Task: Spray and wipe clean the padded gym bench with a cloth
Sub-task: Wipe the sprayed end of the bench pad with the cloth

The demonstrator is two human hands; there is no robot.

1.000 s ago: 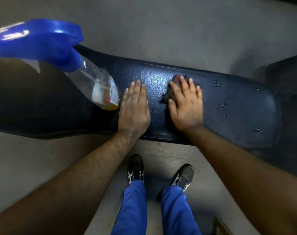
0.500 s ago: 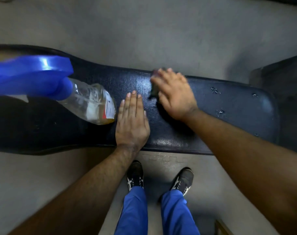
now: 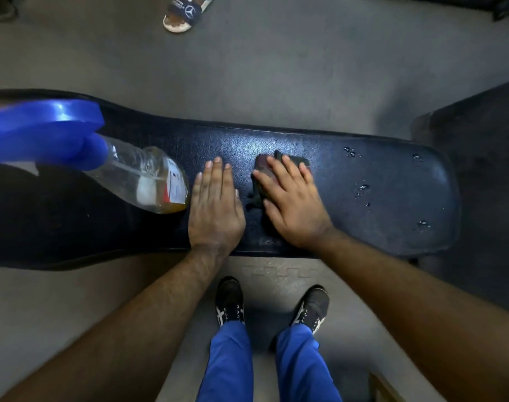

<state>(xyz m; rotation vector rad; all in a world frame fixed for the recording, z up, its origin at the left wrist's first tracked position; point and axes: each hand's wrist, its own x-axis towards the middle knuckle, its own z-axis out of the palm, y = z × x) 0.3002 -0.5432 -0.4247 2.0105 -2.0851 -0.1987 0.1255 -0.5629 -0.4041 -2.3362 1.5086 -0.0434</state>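
The black padded bench (image 3: pixel 392 198) runs left to right across the view. My left hand (image 3: pixel 215 207) lies flat on the pad near its front edge and holds nothing. Just to its right, my right hand (image 3: pixel 294 204) presses flat on a dark crumpled cloth (image 3: pixel 263 166), which pokes out past the fingertips. A clear spray bottle (image 3: pixel 143 178) with a blue trigger head hangs close to the camera at the left, its base beside my left hand; what holds it is hidden. Water droplets (image 3: pixel 363 188) dot the right end of the pad.
Grey floor surrounds the bench. Another person's sandalled foot (image 3: pixel 186 11) stands beyond it at the top. My two shoes (image 3: pixel 230 303) are on the floor in front of the bench. A dark padded block (image 3: pixel 485 169) sits at the right end.
My right hand slid the cloth to the pad's far edge and leftward, then back toward me and to the right. My left hand stayed flat in place.
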